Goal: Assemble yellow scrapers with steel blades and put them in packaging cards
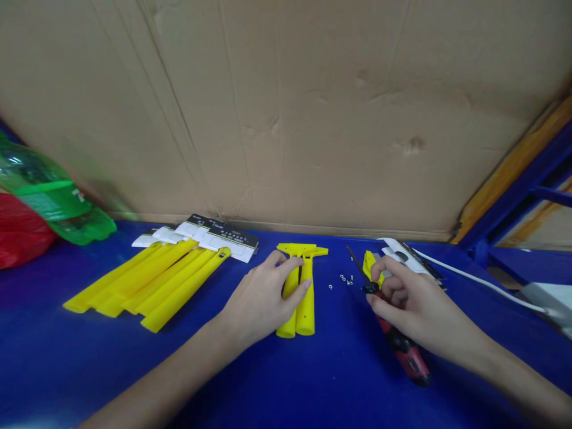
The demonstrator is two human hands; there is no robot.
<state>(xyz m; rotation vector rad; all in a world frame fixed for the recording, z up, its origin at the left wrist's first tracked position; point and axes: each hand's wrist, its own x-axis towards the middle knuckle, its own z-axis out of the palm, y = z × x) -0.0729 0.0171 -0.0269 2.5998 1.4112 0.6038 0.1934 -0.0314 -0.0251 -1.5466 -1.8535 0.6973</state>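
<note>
My left hand is curled over the left of two yellow plastic T-shaped handles, its thumb and forefinger on that handle. The other T-shaped handle lies right alongside. In my right hand, thumb and forefinger close around the black collar of a red and black screwdriver. Its thin dark shaft points up and left, and its grip slants toward me. Several small metal screws and nuts are scattered between my hands. Behind my right fingers a yellow plastic piece is partly hidden.
Several yellow handles with black and white cards lie at the left. Beyond them are a green bottle and a red bag. More cards and a white cable lie right. Cardboard backs the blue table.
</note>
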